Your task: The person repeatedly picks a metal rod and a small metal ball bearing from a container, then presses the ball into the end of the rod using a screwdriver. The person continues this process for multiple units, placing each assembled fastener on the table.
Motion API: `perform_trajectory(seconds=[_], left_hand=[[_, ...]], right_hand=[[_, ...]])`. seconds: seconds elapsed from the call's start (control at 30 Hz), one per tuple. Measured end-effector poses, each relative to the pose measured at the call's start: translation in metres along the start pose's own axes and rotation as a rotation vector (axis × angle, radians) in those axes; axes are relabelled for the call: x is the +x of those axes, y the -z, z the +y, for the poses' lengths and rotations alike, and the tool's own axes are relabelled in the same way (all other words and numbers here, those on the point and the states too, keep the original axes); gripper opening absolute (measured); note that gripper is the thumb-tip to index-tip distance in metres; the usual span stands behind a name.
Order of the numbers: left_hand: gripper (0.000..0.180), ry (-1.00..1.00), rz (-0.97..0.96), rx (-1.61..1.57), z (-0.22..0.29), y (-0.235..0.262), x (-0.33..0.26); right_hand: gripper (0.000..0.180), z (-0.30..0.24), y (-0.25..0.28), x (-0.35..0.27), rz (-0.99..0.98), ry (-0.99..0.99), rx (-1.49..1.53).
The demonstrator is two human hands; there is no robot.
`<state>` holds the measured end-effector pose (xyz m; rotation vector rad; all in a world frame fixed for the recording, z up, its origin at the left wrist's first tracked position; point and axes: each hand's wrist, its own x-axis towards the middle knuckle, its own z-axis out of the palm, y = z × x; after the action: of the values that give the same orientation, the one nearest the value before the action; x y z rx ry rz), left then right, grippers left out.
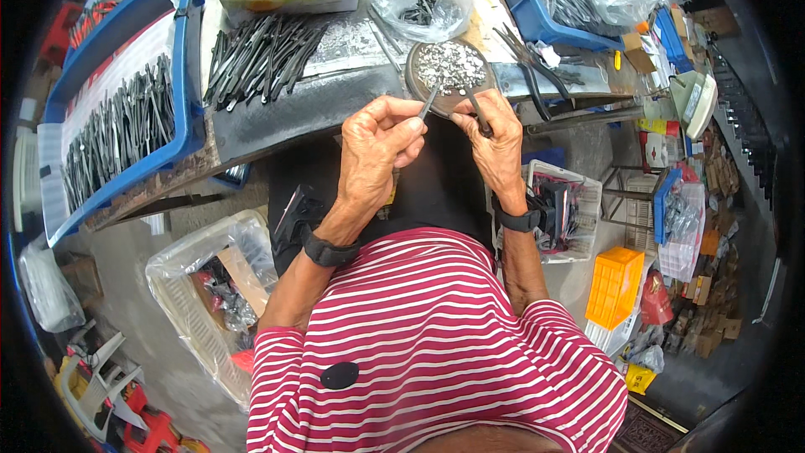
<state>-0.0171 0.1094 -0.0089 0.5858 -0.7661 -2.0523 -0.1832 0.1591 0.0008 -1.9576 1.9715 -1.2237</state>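
Head view shows both forearms coming up from the lower edge, each with a dark band at the wrist, and the two hands meet close together in front of the workbench (277, 122). The left hand (376, 147) is bent at the wrist with its back toward the camera; its thumb and fingers are closed in a pinch on a thin metal piece (429, 101) that points up and to the right. The right hand (496, 141) is curled shut around a dark tool (478, 113), whose tip stands just beside the metal piece. Directly above the hands a round dish (450, 67) with small shiny metal bits sits on the bench edge. To the left on the bench lies a pile of dark blades (260, 54), and farther left a blue tray (126, 126) holds more of them.
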Motion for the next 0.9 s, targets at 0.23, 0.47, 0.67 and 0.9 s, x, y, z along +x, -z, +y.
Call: perform_trajectory(seconds=[0.23,0.47,0.67,0.9], left_hand=[[0.014,-0.008,-0.004,-0.003,0.0,0.0,-0.001],[0.015,-0.061,-0.009,0.033,0.005,-0.003,-0.005],[0.014,-0.091,-0.01,0.087,0.005,-0.003,-0.006],[0.014,-0.119,0.003,0.112,0.005,-0.003,-0.008]], right_hand=[[0.007,-0.031,-0.001,-0.001,0.038,-0.29,0.394],[0.011,-0.045,-0.012,0.002,0.082,-0.242,0.533],[0.013,-0.048,-0.015,0.001,0.117,-0.262,0.532],[0.014,-0.045,-0.019,0.002,0.151,-0.144,0.423]])
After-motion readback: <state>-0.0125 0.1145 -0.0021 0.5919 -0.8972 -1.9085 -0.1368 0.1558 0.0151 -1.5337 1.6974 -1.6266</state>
